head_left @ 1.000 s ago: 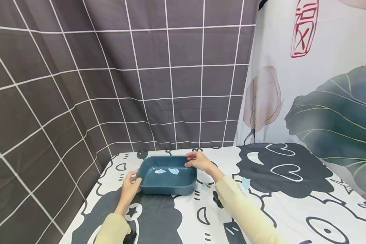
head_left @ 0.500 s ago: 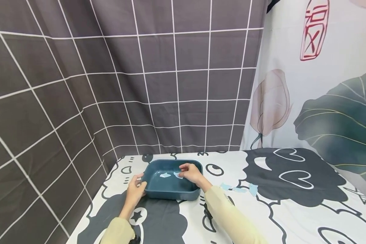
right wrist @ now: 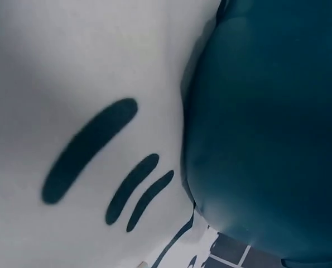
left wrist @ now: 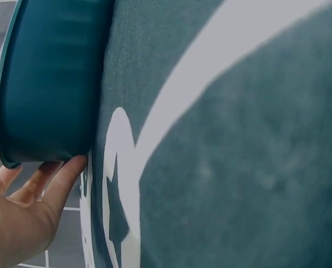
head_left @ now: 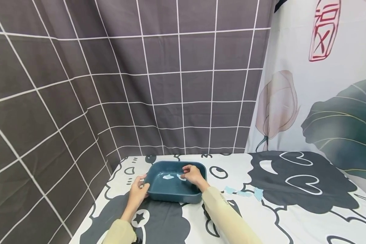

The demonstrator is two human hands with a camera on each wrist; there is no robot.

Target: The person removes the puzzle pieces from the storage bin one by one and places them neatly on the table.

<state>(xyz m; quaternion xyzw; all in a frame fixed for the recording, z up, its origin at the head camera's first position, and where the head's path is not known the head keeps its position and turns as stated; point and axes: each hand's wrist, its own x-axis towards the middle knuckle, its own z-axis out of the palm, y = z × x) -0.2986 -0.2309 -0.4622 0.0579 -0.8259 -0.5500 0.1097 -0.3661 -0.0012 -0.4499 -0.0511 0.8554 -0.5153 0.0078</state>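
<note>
A dark teal rectangular basin (head_left: 175, 197) sits on the patterned cloth. My left hand (head_left: 138, 194) grips its left side, thumb toward the front. In the left wrist view, my fingers touch the underside edge of the basin (left wrist: 54, 84). Inside lie two pale blue scraps, the left scrap (head_left: 168, 177) and the right scrap (head_left: 180, 177). My right hand (head_left: 193, 176) reaches over the basin's right side, its curled fingertips at the right scrap; whether they pinch it is too small to tell. In the right wrist view only the outer wall of the basin (right wrist: 266, 123) shows, and no hand.
Several more pale blue scraps (head_left: 244, 194) lie on the cloth right of the basin, beyond my right forearm. The cloth (head_left: 308, 217) is white with dark cartoon shapes. A dark grid-patterned curtain (head_left: 195, 112) hangs behind, and a white floral curtain (head_left: 280, 112) hangs at the right.
My right hand has gone from the basin's back right rim down into it, to the right scrap. The left hand stays on the basin. The view has shifted slightly.
</note>
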